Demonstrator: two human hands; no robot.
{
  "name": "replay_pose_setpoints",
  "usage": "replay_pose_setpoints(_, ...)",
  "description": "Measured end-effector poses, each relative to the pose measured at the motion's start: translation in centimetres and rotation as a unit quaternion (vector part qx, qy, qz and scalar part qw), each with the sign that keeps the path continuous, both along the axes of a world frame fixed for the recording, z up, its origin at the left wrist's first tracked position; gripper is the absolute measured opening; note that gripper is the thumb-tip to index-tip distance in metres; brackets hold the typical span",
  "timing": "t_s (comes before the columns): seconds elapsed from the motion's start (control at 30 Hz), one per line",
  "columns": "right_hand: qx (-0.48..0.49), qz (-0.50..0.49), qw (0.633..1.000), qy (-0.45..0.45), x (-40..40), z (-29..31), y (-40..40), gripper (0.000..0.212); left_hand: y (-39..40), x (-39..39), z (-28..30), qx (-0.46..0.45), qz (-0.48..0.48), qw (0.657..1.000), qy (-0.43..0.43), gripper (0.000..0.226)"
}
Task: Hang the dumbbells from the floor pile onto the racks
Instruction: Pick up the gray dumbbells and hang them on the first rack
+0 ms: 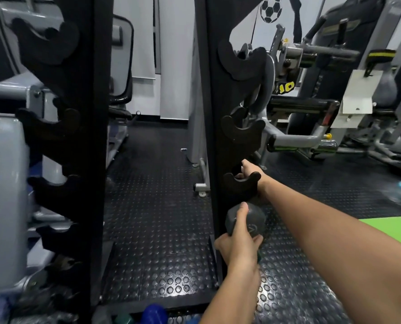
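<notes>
Two hands are used: the left hand (238, 246) is closed on a grey dumbbell (245, 222) just below the rack's (214, 136) lower cradle (241, 183), which the right hand (249, 173) grips; the handle should be lifted above the cradle's edge and lowered in level

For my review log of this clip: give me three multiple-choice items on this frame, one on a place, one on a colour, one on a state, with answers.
1. Where is the right hand?
A. at a cradle of the right rack
B. on the floor
C. on the green mat

2. What colour is the dumbbell being held?
A. red
B. grey
C. yellow

3. What is the state of the top two right-rack cradles?
A. both loaded
B. one loaded
C. both empty

Answers: 1 A, its fingers reach into the hook; 2 B, the hex head in the left hand is dark grey; 3 C, no dumbbell sits in either.
</notes>
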State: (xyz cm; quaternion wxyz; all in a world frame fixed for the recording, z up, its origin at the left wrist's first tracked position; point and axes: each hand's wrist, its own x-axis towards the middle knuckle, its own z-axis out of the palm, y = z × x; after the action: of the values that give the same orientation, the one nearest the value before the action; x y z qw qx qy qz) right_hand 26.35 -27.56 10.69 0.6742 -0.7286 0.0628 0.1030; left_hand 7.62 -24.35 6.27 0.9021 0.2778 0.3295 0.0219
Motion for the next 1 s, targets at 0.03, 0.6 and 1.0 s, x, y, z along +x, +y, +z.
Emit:
replay_pose_setpoints(0.03, 0.000, -0.001, 1.000, 0.011, -0.3, 0.0, -0.1, 0.041, -0.2, 0.1, -0.2, 0.001, 0.005, 1.000, 0.001, 0.085)
replay_pose_setpoints(0.6, 0.072, 0.017, 0.997, -0.005, -3.3, -0.5, -1.0, 0.049, 1.3, 0.2, 0.1, 0.109, -0.099, 0.989, 0.013, 0.088)
replay_pose_setpoints(1.0, 0.014, 0.005, 0.999, -0.050, -7.8, -1.5, -2.6, 0.027, 5.0, -0.5, 1.0, 0.301, -0.263, 0.916, -0.005, 0.086)
